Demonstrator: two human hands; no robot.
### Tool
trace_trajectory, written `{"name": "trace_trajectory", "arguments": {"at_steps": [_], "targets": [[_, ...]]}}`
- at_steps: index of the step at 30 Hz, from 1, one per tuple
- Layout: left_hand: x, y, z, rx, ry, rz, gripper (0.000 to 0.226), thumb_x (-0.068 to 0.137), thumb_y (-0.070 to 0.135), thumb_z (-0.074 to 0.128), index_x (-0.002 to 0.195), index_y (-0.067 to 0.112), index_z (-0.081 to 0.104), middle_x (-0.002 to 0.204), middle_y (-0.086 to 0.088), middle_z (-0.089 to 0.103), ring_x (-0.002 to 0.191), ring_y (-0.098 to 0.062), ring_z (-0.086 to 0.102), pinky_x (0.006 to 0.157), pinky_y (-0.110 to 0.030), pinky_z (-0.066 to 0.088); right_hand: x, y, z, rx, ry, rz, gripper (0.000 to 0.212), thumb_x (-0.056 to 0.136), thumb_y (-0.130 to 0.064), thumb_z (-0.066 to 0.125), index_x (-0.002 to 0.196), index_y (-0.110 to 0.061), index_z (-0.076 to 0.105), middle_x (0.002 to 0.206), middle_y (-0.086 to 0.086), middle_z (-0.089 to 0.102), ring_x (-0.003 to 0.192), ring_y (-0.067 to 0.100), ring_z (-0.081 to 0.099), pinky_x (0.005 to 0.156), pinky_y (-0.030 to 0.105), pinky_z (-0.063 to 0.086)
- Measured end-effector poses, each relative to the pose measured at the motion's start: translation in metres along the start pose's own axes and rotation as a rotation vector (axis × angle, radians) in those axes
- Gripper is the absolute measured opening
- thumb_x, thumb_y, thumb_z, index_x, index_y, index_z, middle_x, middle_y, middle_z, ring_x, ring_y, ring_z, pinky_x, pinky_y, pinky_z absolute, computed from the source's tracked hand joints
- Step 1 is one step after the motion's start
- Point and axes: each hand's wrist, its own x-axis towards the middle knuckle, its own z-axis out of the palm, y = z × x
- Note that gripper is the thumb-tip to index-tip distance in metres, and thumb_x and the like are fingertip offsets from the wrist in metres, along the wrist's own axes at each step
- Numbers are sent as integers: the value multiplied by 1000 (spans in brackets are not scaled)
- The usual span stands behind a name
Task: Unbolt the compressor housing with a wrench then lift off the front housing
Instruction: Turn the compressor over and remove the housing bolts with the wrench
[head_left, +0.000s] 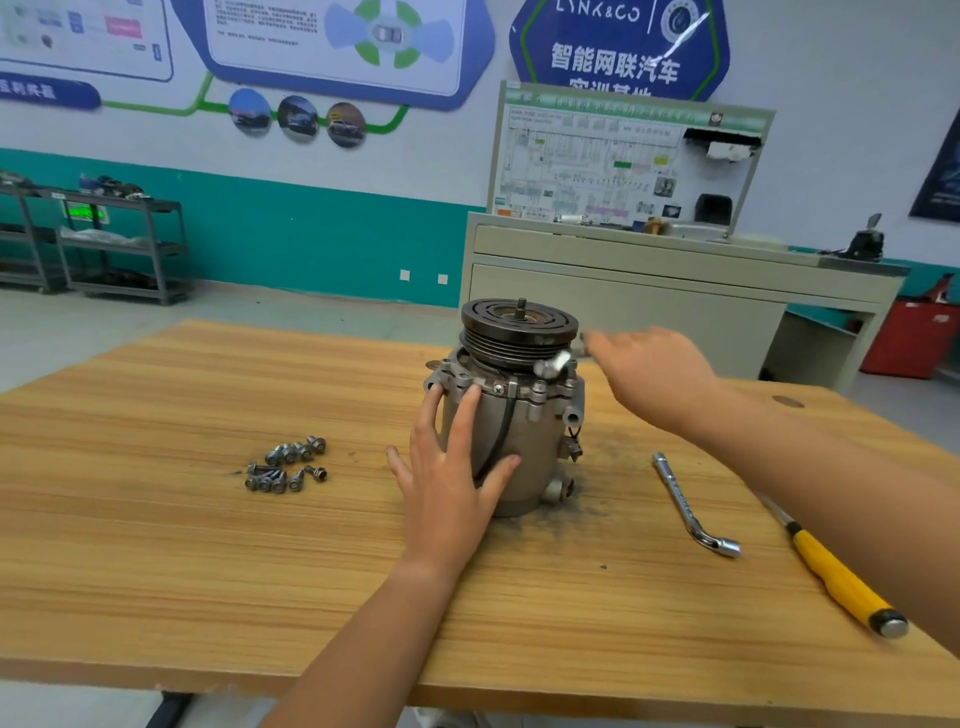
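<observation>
Now your left hand (452, 467) lies flat, fingers spread, on the compressor (514, 415) at centre frame; your right hand (649, 369) hovers open, empty, beside the pulley (519, 325)

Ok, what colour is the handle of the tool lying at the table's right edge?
Yellow, with a black collar and a silver end cap; the head view shows the handle clearly.

Grey compressor (511, 436) with black pulley (519, 325), yellow-handled tool (836, 577), silvery, perhaps steel, bolts (288, 462), wood-grain table (208, 545).
</observation>
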Motion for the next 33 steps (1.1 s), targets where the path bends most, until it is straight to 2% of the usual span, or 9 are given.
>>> {"name": "trace_trajectory", "arguments": {"at_steps": [4, 7, 10, 19, 22, 24, 25, 27, 33], "targets": [[1, -1, 1, -7, 31, 3, 77, 75, 35, 75, 141, 30, 36, 152, -7, 23, 137, -27, 28, 104, -65, 8, -23, 13, -13, 444, 295, 240, 37, 97, -16, 41, 133, -12, 43, 61, 3, 50, 52, 24, 46, 49, 29, 32], [0, -1, 1, -4, 47, 5, 75, 74, 33, 77, 139, 25, 41, 151, -7, 24, 137, -27, 28, 105, -65, 10, -42, 21, -22, 415, 148, 208, 36, 97, -22, 41, 132, -17, 45, 54, -8, 39, 48, 18, 42, 44, 24, 24], [1, -1, -1, 16, 58, 41, 72, 71, 29, 79, 135, 20, 46, 148, -12, 30, 134, -29, 32, 101, -67, 13, -53, 18, -24, 339, -83, 165, 34, 98, -27, 37, 131, -26, 44, 59, -12, 39, 51, 4, 38, 44, 22, 29], [0, 1, -4, 49, 145, 164, 54, 66, 15, 83, 114, 10, 61, 136, -15, 42, 122, -23, 35, 93, -74, 20, -42, 5, -30, 222, -265, 139, 33, 97, -20, 35, 128, -26, 45, 73, -4, 48, 71, 16, 54, 62, 30, 49], [0, 1, -6, 27, 152, 157, 48, 68, 16, 80, 112, 11, 61, 135, -11, 40, 123, -22, 36, 97, -68, 19, -36, 0, -36, 100, -295, 115, 30, 95, -13, 38, 123, -21, 46, 67, -4, 40, 61, 12, 45, 56, 26, 45], [-2, -1, -7, 22, 166, 148, 40, 68, 15, 81, 104, 11, 64, 121, -13, 53, 113, -20, 45, 95, -60, 33, -37, -3, -41, 29, -313, 82, 29, 93, -8, 40, 119, -18, 47, 64, -4, 36, 53, 9, 36, 47, 22, 35], [-2, -2, -7, 21, 170, 150, 35, 68, 14, 81, 99, 11, 65, 108, -10, 59, 102, -17, 50, 90, -47, 39, -38, -6, -44, -2, -316, 65, 28, 91, -5, 40, 116, -16, 47, 62, -4, 34, 51, 9, 32, 44, 21, 30], [-2, -2, -9, -9, 143, 168, 18, 74, 19, 73, 89, 13, 65, 85, -2, 64, 81, -8, 51, 77, -21, 28, -40, -11, -49, -53, -318, 34, 27, 89, -2, 43, 113, -15, 47, 61, -4, 30, 49, 9, 27, 42, 22, 25], [-3, 6, -12, -80, 51, 173, 27, 86, 29, 49, 76, 7, 62, 70, -2, 57, 62, -18, 54, 65, -24, 33, -41, -21, -66, -119, -374, -5, 34, 89, 2, 45, 121, -9, 45, 62, -2, 25, 47, 11, 23, 39, 22, 22]]}}
